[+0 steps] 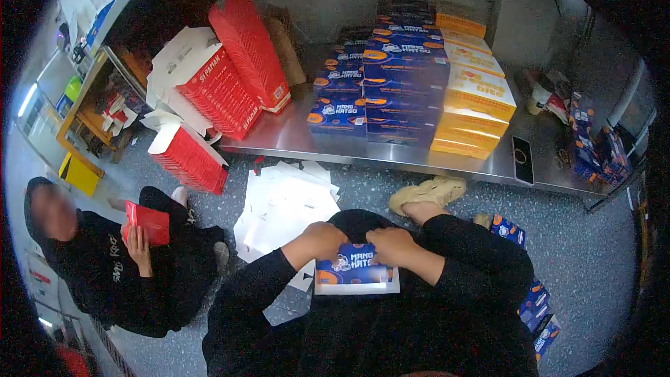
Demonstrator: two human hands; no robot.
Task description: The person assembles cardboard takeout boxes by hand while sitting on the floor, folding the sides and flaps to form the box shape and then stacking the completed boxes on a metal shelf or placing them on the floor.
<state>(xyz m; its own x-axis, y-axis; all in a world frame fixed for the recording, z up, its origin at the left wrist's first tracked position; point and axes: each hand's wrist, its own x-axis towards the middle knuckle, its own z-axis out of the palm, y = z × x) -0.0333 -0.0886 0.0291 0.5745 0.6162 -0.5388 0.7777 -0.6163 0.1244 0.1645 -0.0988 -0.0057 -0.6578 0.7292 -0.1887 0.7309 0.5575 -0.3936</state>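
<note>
A blue printed cardboard box (356, 276) with orange marks and a white front edge rests on my lap. My left hand (324, 241) is closed at its far left corner, fingers curled in. At the far right corner, my right hand (392, 246) is closed on the same box, knuckles turned toward the other hand. Both sets of fingertips are partly hidden against the cardboard. Just beyond my left arm, flat white cardboard sheets (283, 206) lie in a loose pile on the floor.
Ahead, a steel shelf (335, 148) bears stacked blue boxes (405, 91), yellow boxes (474, 101) and red nested cartons (244, 49). A phone (522, 160) lies near its edge. At left, a seated person (139, 272) holds a red carton (148, 223). Blue flat pieces (536, 307) lie at right.
</note>
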